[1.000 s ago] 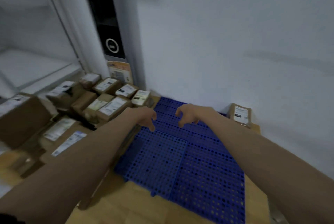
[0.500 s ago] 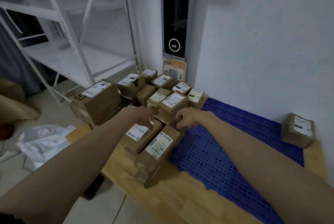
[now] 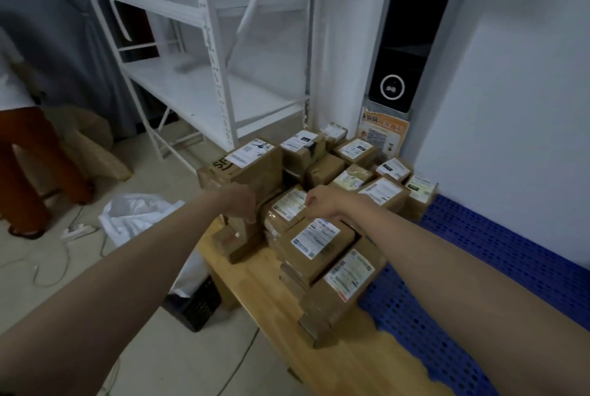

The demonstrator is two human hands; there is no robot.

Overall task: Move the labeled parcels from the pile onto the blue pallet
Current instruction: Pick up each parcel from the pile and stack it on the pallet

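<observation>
Both hands reach over the parcel pile (image 3: 322, 200) on the wooden surface (image 3: 344, 363), beside the blue pallet (image 3: 498, 255); left hand (image 3: 241, 202) and right hand (image 3: 322, 202) have fingers curled downward, grip unclear

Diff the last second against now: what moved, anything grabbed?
The view swung left, from the blue pallet to the parcel pile. Both hands travelled with it: the left hand and right hand now reach over a labeled parcel in the pile. Whether either grips it yet is unclear. The parcels themselves have not visibly shifted.
</observation>
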